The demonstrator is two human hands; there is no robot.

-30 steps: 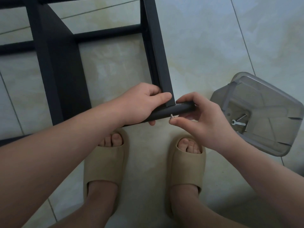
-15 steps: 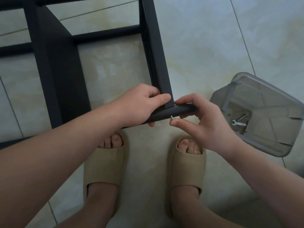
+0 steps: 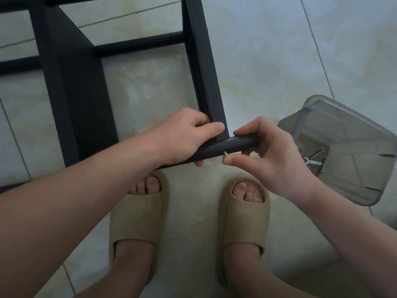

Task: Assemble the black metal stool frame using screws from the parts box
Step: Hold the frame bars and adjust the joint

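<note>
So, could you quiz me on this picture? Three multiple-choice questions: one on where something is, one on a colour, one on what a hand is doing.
1. Where does the small wrench lie?
A. in the grey parts box
B. on a table
C. in a pocket

2. What colour are the slippers?
A. black
B. beige
C. red

3. What does the right hand do?
A. hangs idle
B. pinches the screw at the black tube
C. waves

Answers:
1 A, it is seen on the box's floor.
2 B, both are plainly beige.
3 B, the thumb sits on the screw head while the left hand grips the tube.
</note>
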